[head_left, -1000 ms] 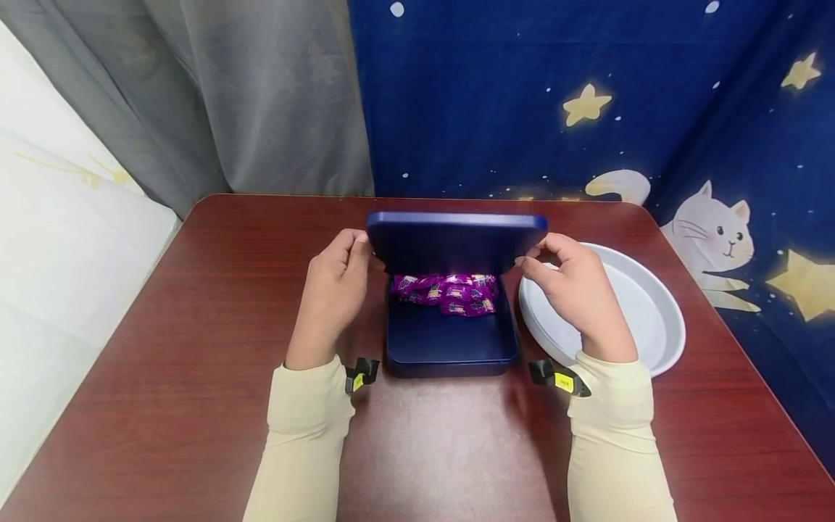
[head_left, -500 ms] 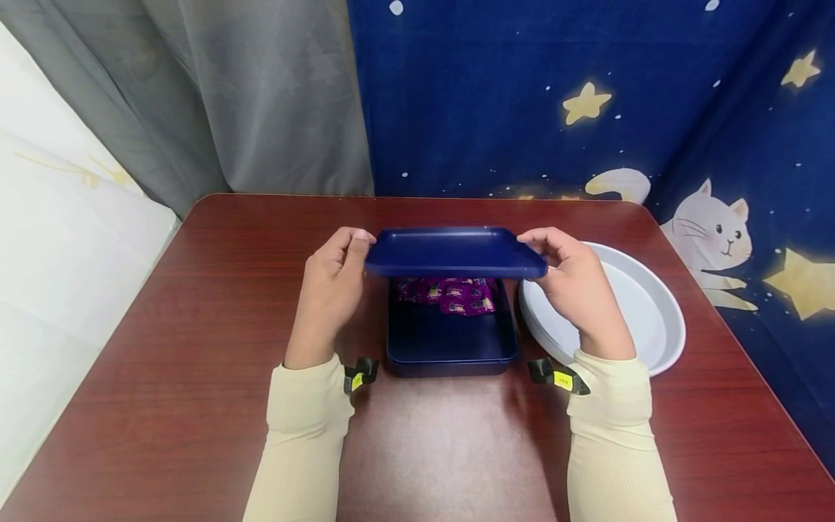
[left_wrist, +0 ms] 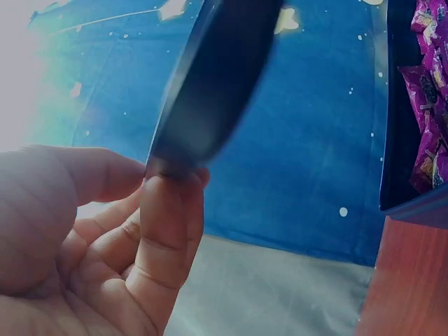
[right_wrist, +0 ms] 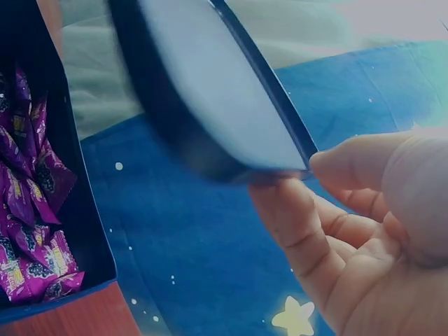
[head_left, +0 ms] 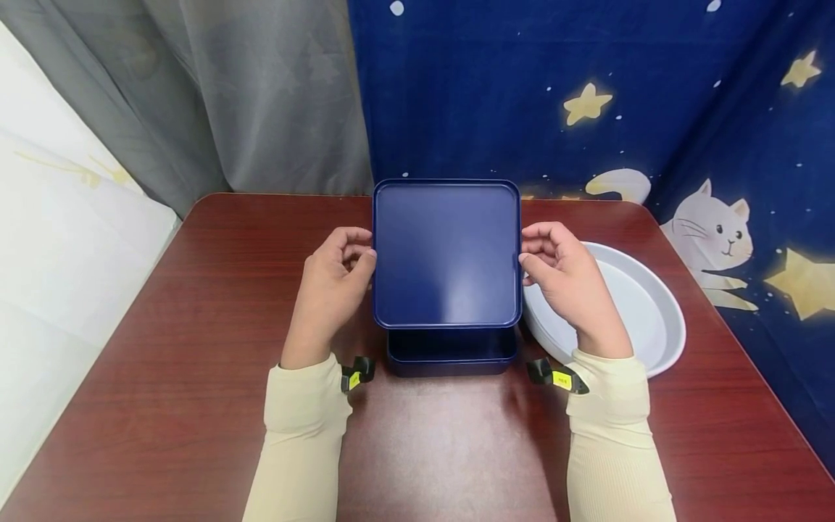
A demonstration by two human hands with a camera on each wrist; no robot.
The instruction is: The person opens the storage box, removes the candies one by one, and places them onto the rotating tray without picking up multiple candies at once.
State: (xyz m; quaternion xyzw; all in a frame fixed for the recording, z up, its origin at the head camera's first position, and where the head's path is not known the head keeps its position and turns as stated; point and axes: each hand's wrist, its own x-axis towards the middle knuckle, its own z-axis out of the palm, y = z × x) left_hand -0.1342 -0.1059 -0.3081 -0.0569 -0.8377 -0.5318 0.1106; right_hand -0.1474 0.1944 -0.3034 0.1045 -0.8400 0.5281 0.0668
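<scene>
A square dark blue lid is held up over a matching box, its broad face turned toward the head camera. My left hand pinches the lid's left edge between thumb and fingers. On the opposite edge my right hand pinches it the same way. In the head view the lid hides most of the box. Purple wrapped candies lie inside the box in the right wrist view, and candies show in the left wrist view too.
A round white tray stands right of the box, partly behind my right hand and forearm. The brown table ends at a grey curtain and a blue star-patterned curtain.
The lid has swung from steeply tilted, through nearly flat, to facing the head camera. It now covers the candies in that view. Both hands have kept their grip and barely shifted.
</scene>
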